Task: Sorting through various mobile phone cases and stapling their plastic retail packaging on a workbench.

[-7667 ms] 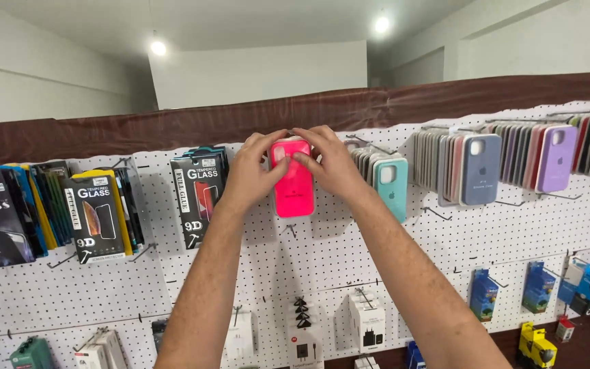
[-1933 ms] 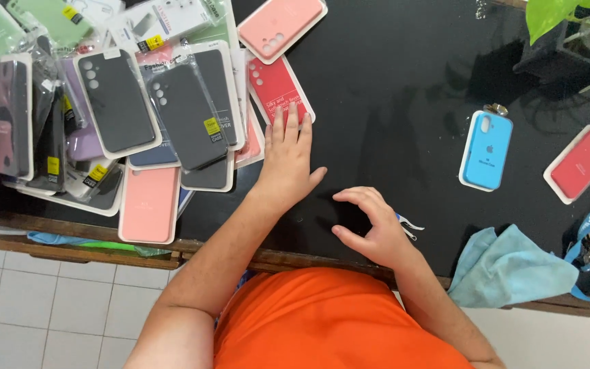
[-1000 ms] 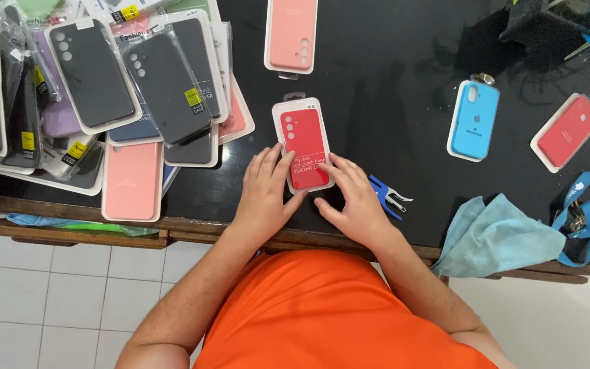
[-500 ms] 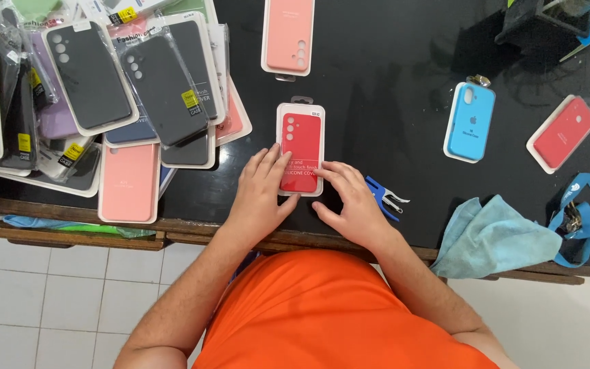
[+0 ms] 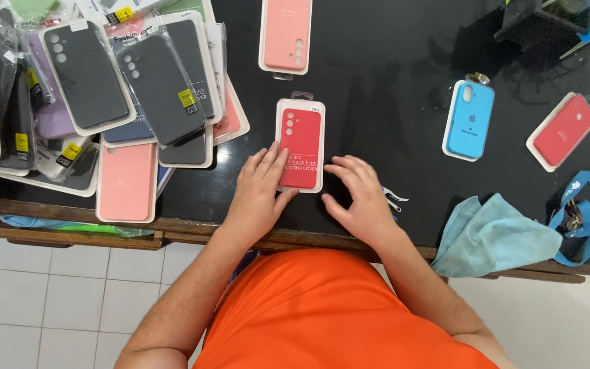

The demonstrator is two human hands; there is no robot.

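Placing step: left hand (image 5: 259,188) flat with fingers on red boxed phone case (image 5: 300,145) on black desk (image 5: 390,82), right hand (image 5: 358,198) open, empty beside it; next likely squaring it up.

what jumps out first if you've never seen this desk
The red phone case in its white pack, mid-table on the black tabletop, with the left hand touching it and the right hand beside it. Then the heap of packaged cases at far left.
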